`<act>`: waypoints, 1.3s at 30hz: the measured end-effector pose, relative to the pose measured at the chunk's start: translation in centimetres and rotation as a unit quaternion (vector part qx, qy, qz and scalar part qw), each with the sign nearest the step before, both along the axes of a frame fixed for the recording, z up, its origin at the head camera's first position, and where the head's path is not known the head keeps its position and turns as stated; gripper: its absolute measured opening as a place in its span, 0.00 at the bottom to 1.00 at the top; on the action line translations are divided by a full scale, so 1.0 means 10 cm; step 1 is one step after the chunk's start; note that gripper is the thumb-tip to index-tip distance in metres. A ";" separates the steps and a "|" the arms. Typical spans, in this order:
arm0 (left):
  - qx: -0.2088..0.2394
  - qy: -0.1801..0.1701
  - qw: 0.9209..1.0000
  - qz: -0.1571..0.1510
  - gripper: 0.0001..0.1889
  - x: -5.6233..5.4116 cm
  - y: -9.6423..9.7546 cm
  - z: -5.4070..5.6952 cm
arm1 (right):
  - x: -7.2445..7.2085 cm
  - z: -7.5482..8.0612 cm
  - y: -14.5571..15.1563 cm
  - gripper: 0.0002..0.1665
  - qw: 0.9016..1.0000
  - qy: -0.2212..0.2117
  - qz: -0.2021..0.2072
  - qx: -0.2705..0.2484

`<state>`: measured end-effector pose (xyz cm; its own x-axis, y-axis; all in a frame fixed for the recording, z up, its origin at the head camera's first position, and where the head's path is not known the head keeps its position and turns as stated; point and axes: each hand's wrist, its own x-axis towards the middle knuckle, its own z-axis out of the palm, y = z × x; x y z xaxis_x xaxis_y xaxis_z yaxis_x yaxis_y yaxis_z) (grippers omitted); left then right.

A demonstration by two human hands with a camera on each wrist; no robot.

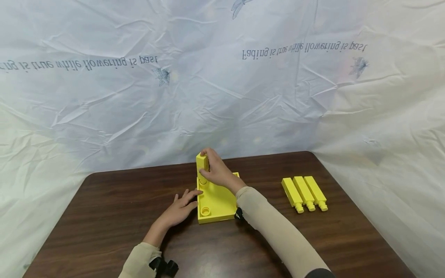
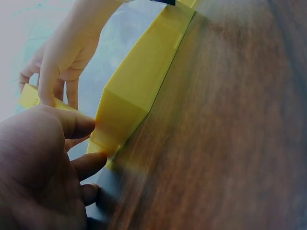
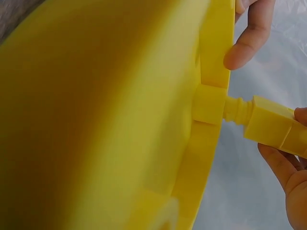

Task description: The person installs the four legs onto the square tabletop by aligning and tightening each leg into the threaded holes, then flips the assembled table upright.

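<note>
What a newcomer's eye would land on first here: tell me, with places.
The bright yellow tray on the dark table would likely stand out first, with the right hand holding a yellow post upright at its far left corner. Next, perhaps, three similar posts lying side by side to the right, and the pale sheet behind, printed with lettering.

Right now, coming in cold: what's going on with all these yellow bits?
Someone's right hand holds a yellow bar roughly upright at the far left corner of a shallow yellow tray. The bar's narrow neck shows between it and the corner. The left hand touches the tray's left edge. Three similar bars lie side by side on the table to the right, and the round socket at the near left corner is empty.
</note>
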<state>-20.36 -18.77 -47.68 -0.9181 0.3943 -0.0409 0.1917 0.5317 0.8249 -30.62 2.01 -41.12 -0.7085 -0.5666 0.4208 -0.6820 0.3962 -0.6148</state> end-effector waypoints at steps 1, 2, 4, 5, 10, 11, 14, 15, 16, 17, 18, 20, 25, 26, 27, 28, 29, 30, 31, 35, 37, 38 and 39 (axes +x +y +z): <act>0.001 0.000 1.000 0.000 0.24 0.00 0.00 0.00 | 0.00 -0.01 0.00 0.23 1.000 0.001 0.001 -0.002; 0.002 0.000 1.000 0.000 0.24 0.00 0.00 0.00 | -0.01 -0.02 0.00 0.23 1.000 0.002 0.003 -0.003; 0.003 -0.001 1.000 0.000 0.25 0.00 0.00 -0.01 | -0.01 -0.04 0.00 0.23 1.000 0.004 0.005 -0.005; 0.002 0.000 1.000 0.000 0.25 0.00 0.00 -0.01 | -0.02 -0.05 0.00 0.23 1.000 0.004 0.007 -0.007; 0.001 -0.001 1.000 0.002 0.25 0.00 0.00 -0.02 | -0.02 -0.09 0.00 0.23 1.000 0.006 0.014 -0.011; 0.002 -0.001 1.000 0.002 0.25 0.00 0.00 -0.02 | -0.02 -0.10 0.00 0.23 1.000 0.008 0.014 -0.011; 0.002 -0.002 1.000 0.002 0.25 0.00 0.00 -0.02 | -0.01 -0.11 0.00 0.24 1.000 0.012 0.018 -0.011; 0.002 -0.002 1.000 0.002 0.25 0.00 0.00 -0.02 | -0.01 -0.11 0.00 0.24 1.000 0.013 0.019 -0.011; 0.002 -0.002 1.000 0.001 0.25 0.00 0.00 -0.02 | 0.00 -0.11 0.00 0.24 1.000 0.013 0.020 -0.010; 0.002 -0.002 1.000 0.001 0.25 0.00 0.00 -0.02 | 0.00 -0.10 0.00 0.24 1.000 0.013 0.021 -0.010; 0.002 -0.002 1.000 0.000 0.25 0.00 0.00 -0.02 | 0.01 -0.10 0.00 0.24 1.000 0.014 0.022 -0.009; 0.001 -0.003 1.000 0.000 0.25 0.00 0.00 -0.02 | 0.01 -0.10 0.00 0.24 1.000 0.017 0.023 -0.007; -0.001 -0.001 1.000 -0.001 0.25 0.00 0.01 -0.01 | 0.00 -0.11 0.01 0.23 0.999 0.021 0.024 -0.004; -0.001 -0.001 1.000 -0.001 0.25 0.00 0.01 -0.01 | 0.00 -0.11 0.01 0.23 0.999 0.021 0.024 -0.003; -0.001 -0.001 1.000 -0.001 0.25 -0.01 0.01 -0.02 | 0.00 -0.12 0.01 0.23 0.999 0.020 0.024 -0.003; -0.002 -0.001 1.000 -0.001 0.25 -0.01 0.01 -0.02 | 0.00 -0.12 0.01 0.23 1.000 0.020 0.024 -0.003; -0.001 -0.001 1.000 -0.001 0.25 -0.01 0.01 -0.02 | 0.00 -0.12 0.01 0.24 1.000 0.018 0.024 -0.003; -0.001 -0.002 1.000 -0.001 0.25 -0.01 0.01 -0.02 | 0.00 -0.12 0.01 0.24 1.000 0.018 0.023 -0.003; -0.001 -0.002 1.000 -0.001 0.25 -0.01 0.01 -0.02 | 0.00 -0.13 0.01 0.24 1.000 0.017 0.022 -0.003; 0.000 -0.003 1.000 -0.002 0.25 -0.01 0.01 -0.02 | 0.00 -0.14 0.01 0.25 1.000 0.012 0.015 -0.005; -0.001 -0.003 1.000 -0.004 0.25 -0.01 0.00 -0.02 | 0.00 -0.14 0.02 0.25 1.000 0.008 0.012 -0.007; -0.001 -0.003 1.000 -0.005 0.25 -0.01 0.00 -0.02 | 0.00 -0.15 0.02 0.25 1.000 0.006 0.011 -0.007; 0.000 -0.003 1.000 -0.006 0.25 -0.01 0.00 -0.02 | 0.00 -0.15 0.02 0.25 1.000 0.003 0.011 -0.008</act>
<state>-20.51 -18.77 -47.84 -0.9130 0.4051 -0.0474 0.1922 0.5299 0.8260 -30.64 2.24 -42.60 -0.6935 -0.5743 0.4350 -0.6943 0.3714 -0.6165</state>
